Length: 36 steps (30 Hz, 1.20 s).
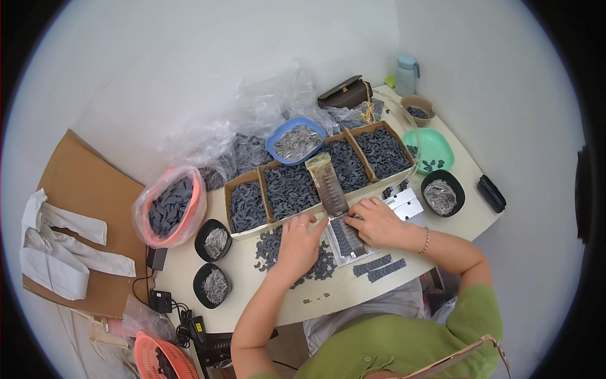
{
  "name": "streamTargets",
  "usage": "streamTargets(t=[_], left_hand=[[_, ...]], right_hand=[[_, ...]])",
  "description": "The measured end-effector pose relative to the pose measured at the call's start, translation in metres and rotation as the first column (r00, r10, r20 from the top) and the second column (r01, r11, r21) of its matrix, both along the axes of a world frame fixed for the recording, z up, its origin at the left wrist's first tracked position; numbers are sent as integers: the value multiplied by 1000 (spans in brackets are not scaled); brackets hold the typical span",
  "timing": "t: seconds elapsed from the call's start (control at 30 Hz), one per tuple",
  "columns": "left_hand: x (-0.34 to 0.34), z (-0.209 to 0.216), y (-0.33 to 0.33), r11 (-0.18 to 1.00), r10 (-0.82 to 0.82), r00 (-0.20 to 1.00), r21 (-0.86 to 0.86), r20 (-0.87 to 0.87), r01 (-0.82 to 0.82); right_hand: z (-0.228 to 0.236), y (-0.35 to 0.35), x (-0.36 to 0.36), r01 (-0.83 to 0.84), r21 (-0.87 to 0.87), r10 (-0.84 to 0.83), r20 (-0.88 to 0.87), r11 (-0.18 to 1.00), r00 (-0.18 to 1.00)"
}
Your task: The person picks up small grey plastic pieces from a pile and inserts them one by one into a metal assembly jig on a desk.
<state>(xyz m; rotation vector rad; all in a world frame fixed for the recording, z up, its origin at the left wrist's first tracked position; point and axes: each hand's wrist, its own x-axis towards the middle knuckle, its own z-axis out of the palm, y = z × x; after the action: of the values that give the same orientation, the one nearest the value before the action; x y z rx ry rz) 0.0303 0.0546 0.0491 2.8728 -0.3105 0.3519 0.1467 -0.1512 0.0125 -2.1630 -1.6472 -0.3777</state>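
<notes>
Left hand (pixel 298 245) and right hand (pixel 377 223), fingers bent, meet at a silver jig (pixel 339 259) of dark pieces (pixel 344 237), near side of a divided box (pixel 264 196); cannot tell whether either grips.

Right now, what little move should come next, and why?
Maybe the right hand should gently press the dark pieces in the metal holder: it is right at them, while the left hand sits by the holder's upper left corner, well placed to steady it.
</notes>
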Motion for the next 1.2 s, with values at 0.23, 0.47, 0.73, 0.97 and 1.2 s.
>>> streamTargets(t=[0.23,0.47,0.73,0.97,1.2], left_hand=[[-31,-42,-48,995,-73,997,69,32,71],[-17,-33,-28,997,70,995,8,64,-71],[-31,-16,-9,965,235,954,-158,187,-207],[-27,-33,-1,944,265,929,-268,259,-194],[-29,-35,-3,958,232,937,-227,263,-174]], right_hand=[[19,45,59,146,267,-101,-175,953,979],[58,46,31,129,420,15,-324,898,946],[9,-29,-56,-233,133,179,328,963,928],[9,-35,-72,-180,7,160,424,984,892],[9,-31,-56,-287,71,244,359,955,901]])
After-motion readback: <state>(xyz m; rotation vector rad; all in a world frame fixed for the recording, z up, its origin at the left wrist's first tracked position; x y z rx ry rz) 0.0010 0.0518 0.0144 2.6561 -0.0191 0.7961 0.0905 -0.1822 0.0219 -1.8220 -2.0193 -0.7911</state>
